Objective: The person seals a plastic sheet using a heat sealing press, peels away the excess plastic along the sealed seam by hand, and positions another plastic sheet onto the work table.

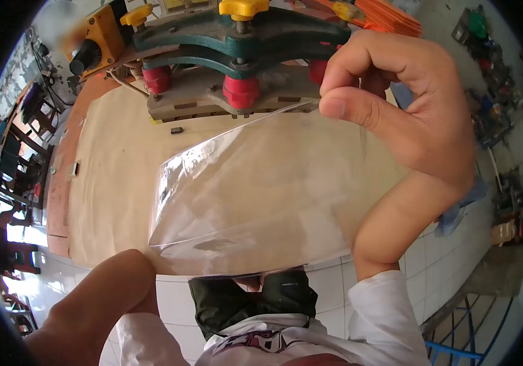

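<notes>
My right hand (389, 91) is raised over the right part of the table, thumb and fingertips pinched together on the upper corner of a clear plastic sheet (243, 189). The sheet slants down to the left and toward me, over the brown paper-covered tabletop (112, 177). Its left side is glossy with reflections, and a crease crosses its lower part. Whether it is one layer or a bag, I cannot tell. Of my left arm only the bent elbow and forearm show at the lower left; the left hand lies outside the picture.
Behind the sheet stands a machine with dark green curved clamp bars (237, 43), yellow knobs (243, 7) and red knobs (240, 91). A yellow control box (100, 39) is at its left. A small dark piece (177, 130) lies on the paper. Orange strips (389, 15) are at the back right.
</notes>
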A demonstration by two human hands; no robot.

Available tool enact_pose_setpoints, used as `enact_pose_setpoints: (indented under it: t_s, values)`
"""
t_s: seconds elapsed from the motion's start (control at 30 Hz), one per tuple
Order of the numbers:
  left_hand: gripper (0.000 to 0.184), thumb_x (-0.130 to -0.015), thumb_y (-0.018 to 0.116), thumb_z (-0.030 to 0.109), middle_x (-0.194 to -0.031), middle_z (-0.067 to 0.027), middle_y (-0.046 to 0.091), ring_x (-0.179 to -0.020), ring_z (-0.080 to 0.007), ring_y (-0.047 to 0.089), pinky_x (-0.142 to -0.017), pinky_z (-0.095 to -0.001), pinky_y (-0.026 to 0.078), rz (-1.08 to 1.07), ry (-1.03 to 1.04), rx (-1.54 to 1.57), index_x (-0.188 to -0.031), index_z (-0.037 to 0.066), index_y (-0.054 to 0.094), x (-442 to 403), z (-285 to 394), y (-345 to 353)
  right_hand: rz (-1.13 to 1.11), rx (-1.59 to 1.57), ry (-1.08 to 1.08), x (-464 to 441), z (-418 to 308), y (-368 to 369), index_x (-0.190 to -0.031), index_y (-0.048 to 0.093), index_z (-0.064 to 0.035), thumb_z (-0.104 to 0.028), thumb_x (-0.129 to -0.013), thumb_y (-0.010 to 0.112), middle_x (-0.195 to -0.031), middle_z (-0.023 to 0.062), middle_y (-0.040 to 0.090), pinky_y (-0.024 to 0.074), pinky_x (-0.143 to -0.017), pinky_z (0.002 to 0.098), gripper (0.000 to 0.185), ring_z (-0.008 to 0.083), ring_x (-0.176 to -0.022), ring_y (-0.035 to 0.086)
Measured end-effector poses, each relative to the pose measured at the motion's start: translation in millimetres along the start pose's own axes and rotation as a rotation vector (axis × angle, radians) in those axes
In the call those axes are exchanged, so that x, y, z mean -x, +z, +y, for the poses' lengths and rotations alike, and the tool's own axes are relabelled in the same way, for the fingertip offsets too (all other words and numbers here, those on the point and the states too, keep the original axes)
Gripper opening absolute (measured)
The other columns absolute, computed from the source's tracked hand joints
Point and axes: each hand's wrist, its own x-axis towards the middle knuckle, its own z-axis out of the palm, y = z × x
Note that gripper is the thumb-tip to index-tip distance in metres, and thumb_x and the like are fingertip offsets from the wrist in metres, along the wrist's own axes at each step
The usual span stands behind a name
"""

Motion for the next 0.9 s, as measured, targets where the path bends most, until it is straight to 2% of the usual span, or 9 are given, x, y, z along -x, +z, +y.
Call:
enact_pose_setpoints:
  t_s: [0.27, 0.47, 0.57, 0.63, 0.7, 0.73, 0.77, 0.83, 0.9]
  values:
    - [0.067, -0.096, 0.057, 0.055, -0.164, -0.0095, 0.024, -0.153, -0.0397, 0.009, -0.122, -0.0633, 0.006, -0.005, -0.129, 0.294, -0.152, 0.021, 0.04, -20, -20, -37, 0.047, -0.083, -0.013, -1, -3, 6, -0.083, 0.06, -0.0005, -0.01, -0.087, 0.072, -0.078, 0.0013, 0.06, 0.0406, -0.063, 0.0211, 0.016, 0.0066, -0.068, 0.052]
    - [0.063, -0.101, 0.038, 0.034, -0.14, -0.0371, 0.043, -0.13, -0.0463, 0.046, -0.114, -0.0645, 0.027, -0.082, -0.446, 0.851, -0.144, -0.012, 0.033, 6, -88, -112, 0.038, -0.04, 0.027, 0, 3, 1, -0.085, 0.059, -0.0004, -0.014, -0.091, 0.07, -0.077, 0.0003, 0.059, 0.04, -0.062, 0.0209, 0.018, 0.0061, -0.067, 0.051]
    - [0.061, -0.1, 0.052, 0.032, -0.122, -0.0203, 0.059, -0.103, -0.0297, 0.059, -0.11, -0.0523, 0.036, -0.071, -0.453, 0.381, -0.145, -0.007, 0.037, 16, -109, -123, 0.082, -0.023, -0.006, 0, 4, 1, -0.086, 0.058, -0.0007, -0.015, -0.092, 0.069, -0.078, -0.0002, 0.057, 0.0389, -0.063, 0.0208, 0.019, 0.006, -0.068, 0.049]
    - [0.056, -0.101, 0.055, 0.028, -0.118, -0.0186, 0.064, -0.1, -0.0289, 0.065, -0.105, -0.0474, 0.044, 0.097, -0.582, 0.471, -0.141, -0.008, 0.043, 19, -124, -125, 0.099, -0.015, -0.037, 0, 3, 3, -0.086, 0.058, -0.0009, -0.015, -0.093, 0.068, -0.079, -0.0004, 0.056, 0.0381, -0.063, 0.0207, 0.019, 0.0059, -0.068, 0.048]
    - [0.036, -0.109, 0.04, 0.025, -0.081, -0.0101, 0.069, -0.066, -0.0227, 0.072, -0.063, -0.0299, 0.061, 0.34, -0.587, -0.005, -0.125, -0.003, 0.056, 21, -130, -74, 0.165, -0.01, -0.077, 0, 1, 4, -0.088, 0.057, -0.0013, -0.016, -0.095, 0.067, -0.081, -0.0006, 0.053, 0.0362, -0.064, 0.0206, 0.019, 0.006, -0.07, 0.046]
    - [0.032, -0.108, 0.045, 0.022, -0.081, -0.0113, 0.07, -0.067, -0.0199, 0.072, -0.059, -0.0256, 0.06, 0.326, -0.65, -0.054, -0.119, -0.005, 0.058, 21, -132, -65, 0.165, -0.007, -0.078, 0, 0, 4, -0.088, 0.057, -0.0013, -0.016, -0.095, 0.067, -0.081, -0.0006, 0.053, 0.0362, -0.064, 0.0206, 0.019, 0.006, -0.07, 0.046]
    - [0.032, -0.108, 0.045, 0.022, -0.081, -0.0113, 0.07, -0.067, -0.0199, 0.072, -0.059, -0.0256, 0.06, 0.326, -0.648, -0.051, -0.119, -0.005, 0.058, 24, -133, -67, 0.175, -0.034, -0.072, 0, 0, 5, -0.089, 0.057, -0.0014, -0.016, -0.095, 0.067, -0.082, -0.0006, 0.052, 0.0357, -0.065, 0.0205, 0.019, 0.006, -0.071, 0.045]
    - [0.045, -0.102, 0.057, 0.024, -0.112, -0.017, 0.068, -0.1, -0.0271, 0.069, -0.096, -0.0399, 0.053, -0.114, -0.894, 0.011, -0.133, -0.008, 0.053, 28, -134, -63, 0.185, -0.053, -0.067, 0, -3, 6, -0.089, 0.056, -0.0014, -0.016, -0.095, 0.067, -0.083, -0.0006, 0.051, 0.0352, -0.066, 0.0205, 0.019, 0.0059, -0.072, 0.044]
    - [0.04, -0.101, 0.058, 0.021, -0.111, -0.0163, 0.069, -0.101, -0.0255, 0.069, -0.092, -0.037, 0.054, -0.27, -0.89, 0.033, -0.13, -0.008, 0.056, 31, -128, -37, 0.191, -0.039, -0.089, -1, -6, 6, -0.089, 0.056, -0.0014, -0.016, -0.096, 0.066, -0.083, -0.0008, 0.051, 0.0349, -0.065, 0.0207, 0.019, 0.0057, -0.072, 0.043]
